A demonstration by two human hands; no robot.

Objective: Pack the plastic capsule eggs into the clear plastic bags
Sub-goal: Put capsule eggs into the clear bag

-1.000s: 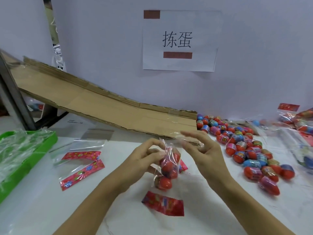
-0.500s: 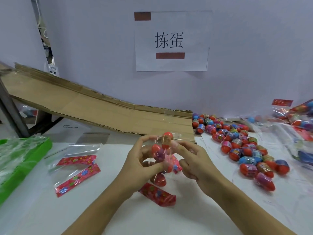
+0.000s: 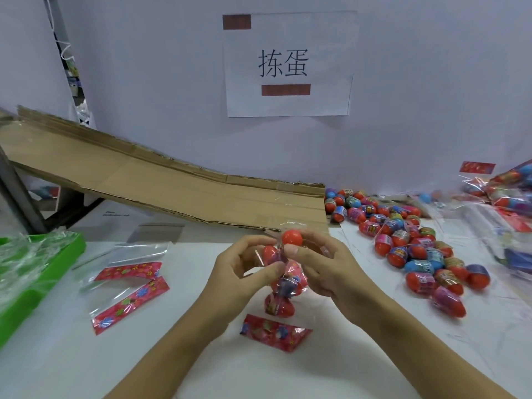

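Head camera, looking down as I stand by: the person's left hand (image 3: 247, 272) and right hand (image 3: 325, 269) meet over the white table (image 3: 178, 349), both pinching a clear plastic bag (image 3: 288, 279). The left hand's fingers grip the film at its neck. The right thumb and fingers hold a red capsule egg (image 3: 292, 237) at the bag's mouth, seemingly about to go in. Below the hands the bag hangs with several eggs already inside, its red printed header (image 3: 275, 335) lying on the table just under the wrists.

By my reckoning the job is partway through. Filled bags (image 3: 509, 191) are heaped far out to the right of the right hand, a large pile of loose eggs (image 3: 414, 246) lies near that hand waiting, and flat empty bags (image 3: 129, 283) lie to the left of the left hand.

The eggs are smooth, glossy, rounded capsules, red at one end, with bright shrink bands in blue, pink and purple. The bag film is thin, crinkly and shiny. Beyond the hands a corrugated cardboard ramp (image 3: 161, 191) slopes down, matte and creased; a green tray (image 3: 37, 280) holding more film sits far left.
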